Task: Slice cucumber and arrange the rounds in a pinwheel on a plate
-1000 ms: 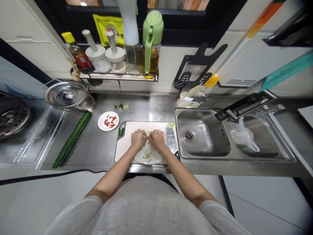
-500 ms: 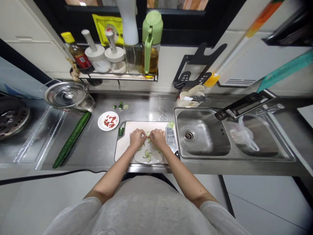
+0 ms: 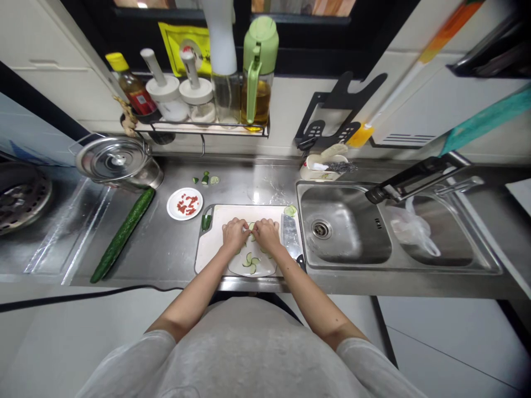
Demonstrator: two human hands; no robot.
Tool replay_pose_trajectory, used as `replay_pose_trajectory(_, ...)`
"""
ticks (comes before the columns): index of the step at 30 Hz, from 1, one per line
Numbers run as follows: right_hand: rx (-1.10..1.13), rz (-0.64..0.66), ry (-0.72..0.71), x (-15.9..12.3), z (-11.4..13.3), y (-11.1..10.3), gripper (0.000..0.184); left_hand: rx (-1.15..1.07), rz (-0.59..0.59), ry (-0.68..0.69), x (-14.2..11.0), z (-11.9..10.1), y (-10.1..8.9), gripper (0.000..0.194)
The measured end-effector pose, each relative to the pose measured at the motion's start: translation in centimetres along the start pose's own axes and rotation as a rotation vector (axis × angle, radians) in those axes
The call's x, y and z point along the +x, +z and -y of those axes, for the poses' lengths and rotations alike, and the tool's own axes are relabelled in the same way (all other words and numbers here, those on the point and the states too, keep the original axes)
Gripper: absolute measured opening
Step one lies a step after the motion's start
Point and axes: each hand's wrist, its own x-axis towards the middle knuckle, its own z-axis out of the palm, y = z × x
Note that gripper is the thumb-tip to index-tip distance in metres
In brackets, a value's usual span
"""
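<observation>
Left hand (image 3: 234, 235) has edged in toward right hand (image 3: 266, 235), both curled about a cucumber slice (image 3: 251, 225) at 12 o'clock on the plate (image 3: 265, 268) (grips hidden; can't tell what's held). Work seems centred there; cucumber pinwheel (image 3: 249, 258) lies at 6 o'clock.

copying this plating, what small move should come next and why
Probably nudge the cucumber slice at the far side of the plate into line. The left hand and right hand come close together just in front of it, while the near side carries a neat pinwheel of cucumber slices. What the fingers pinch, if anything, is too small to tell.
</observation>
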Motion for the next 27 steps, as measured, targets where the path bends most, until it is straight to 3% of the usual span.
replay_pose_trajectory(9, 0.068, -0.038, 0.028, -0.1, -0.4, -0.9, 0.015, -0.071, -0.021, -0.025, -0.1, 0.5, -0.8, 0.012)
replay_pose_trajectory(16, 0.197, -0.197, 0.08, -1.4, -1.7, -2.6, 0.018, -0.18, -0.149, -0.074, -0.6, 1.9, -2.4, 0.014)
replay_pose_trajectory(22, 0.308, -0.277, 0.119, -3.2, -3.5, -3.5, 0.02, -0.232, -0.254, -0.097, -0.8, 4.0, -3.9, 0.016)
replay_pose_trajectory(27, 0.366, -0.287, 0.102, -4.8, -4.3, -3.6, 0.027, -0.198, -0.275, -0.118, -0.7, 7.2, -6.0, 0.019)
